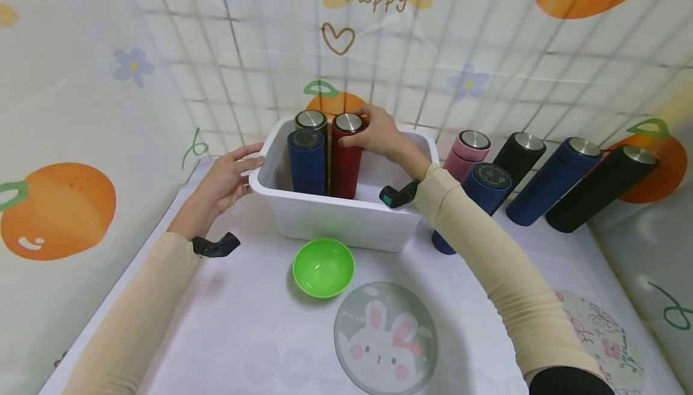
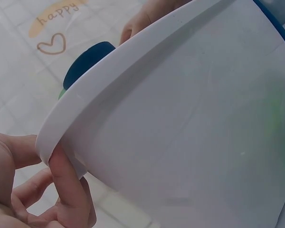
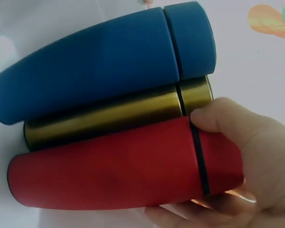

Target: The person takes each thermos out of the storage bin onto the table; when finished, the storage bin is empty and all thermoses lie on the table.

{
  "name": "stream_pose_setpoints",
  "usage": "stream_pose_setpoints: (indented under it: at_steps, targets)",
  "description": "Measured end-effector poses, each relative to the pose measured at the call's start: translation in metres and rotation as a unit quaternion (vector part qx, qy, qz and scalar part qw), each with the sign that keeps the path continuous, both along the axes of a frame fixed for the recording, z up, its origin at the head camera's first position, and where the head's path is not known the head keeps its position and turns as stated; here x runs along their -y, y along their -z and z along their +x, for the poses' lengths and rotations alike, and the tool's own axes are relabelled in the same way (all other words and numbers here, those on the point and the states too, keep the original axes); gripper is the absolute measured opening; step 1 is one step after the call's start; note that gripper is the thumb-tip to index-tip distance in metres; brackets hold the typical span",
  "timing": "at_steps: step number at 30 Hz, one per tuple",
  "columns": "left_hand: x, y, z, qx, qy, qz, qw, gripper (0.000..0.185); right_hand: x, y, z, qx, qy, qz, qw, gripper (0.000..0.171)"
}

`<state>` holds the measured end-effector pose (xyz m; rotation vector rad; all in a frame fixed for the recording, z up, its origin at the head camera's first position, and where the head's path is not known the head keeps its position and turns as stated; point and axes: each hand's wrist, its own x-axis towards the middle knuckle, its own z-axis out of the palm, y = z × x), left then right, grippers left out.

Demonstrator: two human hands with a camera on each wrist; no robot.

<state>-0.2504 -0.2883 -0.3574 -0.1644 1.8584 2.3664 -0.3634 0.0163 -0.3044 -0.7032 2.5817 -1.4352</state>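
Note:
A white plastic bin (image 1: 346, 226) stands against the back, with three thermos bottles upright in it. My right hand (image 1: 383, 133) grips the red thermos (image 1: 345, 169) around its lid end; in the right wrist view the thumb (image 3: 211, 116) lies near the lid seam. Beside the red one are a blue thermos (image 1: 307, 166) and, partly hidden behind it, a gold thermos (image 3: 109, 114). At the bin's left end, my left hand (image 1: 221, 175) pinches the rim (image 2: 61, 114) between thumb and fingers.
Right of the bin stand a pink thermos (image 1: 467, 153), a black thermos (image 1: 520, 157) and several more; my right forearm partly covers a short blue one (image 1: 487, 183). In front lie a green bowl (image 1: 323, 269) and a round rabbit mat (image 1: 385, 338). A floral mat (image 1: 606, 341) lies at right.

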Motion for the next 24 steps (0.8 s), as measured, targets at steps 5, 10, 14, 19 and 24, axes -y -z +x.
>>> stream_pose_setpoints:
  at_steps: [5,10,14,19,24]
  targets:
    - [-0.001,0.001,0.001,-0.001,0.001,0.002,1.0,0.056,-0.001,-0.003,0.004,-0.028,0.014,0.025,0.999,0.052]
    - [-0.001,0.0,0.001,-0.002,-0.002,-0.01,0.9999,0.055,-0.005,-0.009,0.008,-0.047,0.028,0.039,0.998,0.052]
    - [-0.002,0.0,0.0,-0.002,0.001,-0.017,0.9999,0.055,-0.01,-0.018,0.012,-0.061,0.04,0.029,0.997,0.053]
    - [-0.002,-0.001,0.001,-0.001,0.002,-0.029,0.9996,0.055,-0.014,-0.032,0.019,-0.079,0.055,0.019,0.995,0.054]
    - [-0.001,-0.001,0.001,0.0,0.002,-0.037,0.9993,0.055,-0.018,-0.043,0.027,-0.094,0.057,0.019,0.994,0.055]
